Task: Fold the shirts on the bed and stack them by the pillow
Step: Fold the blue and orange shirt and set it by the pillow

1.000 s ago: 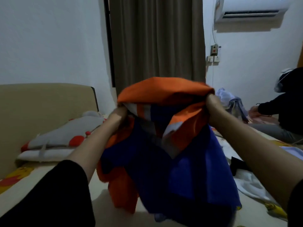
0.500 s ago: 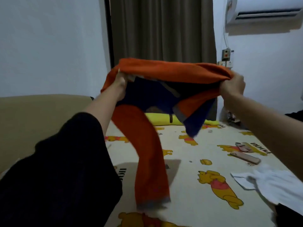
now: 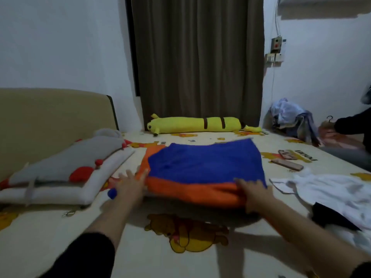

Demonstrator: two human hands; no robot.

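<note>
A blue and orange shirt (image 3: 202, 167) lies spread on the cartoon-print bed sheet (image 3: 60, 233), blue side up with an orange band along its near edge. That near edge hangs slightly off the sheet and casts a shadow. My left hand (image 3: 130, 184) has its fingers spread and straight, touching the shirt's near left corner. My right hand (image 3: 252, 192) holds the near right corner, fingers over the orange band. A grey pillow with red spots (image 3: 66, 161) lies on a white pillow (image 3: 60, 195) to the left. A white shirt (image 3: 331, 191) lies crumpled at the right.
A long yellow plush toy (image 3: 192, 125) lies at the bed's far edge. Two phones (image 3: 287, 164) rest right of the shirt. A dark garment (image 3: 331, 216) lies under the white one. Another person's arm (image 3: 353, 125) and a clothes pile (image 3: 291, 117) are at the far right.
The shirt was held up in the air between both hands; it has come down and now lies spread on the bed. My left hand's fingers have opened.
</note>
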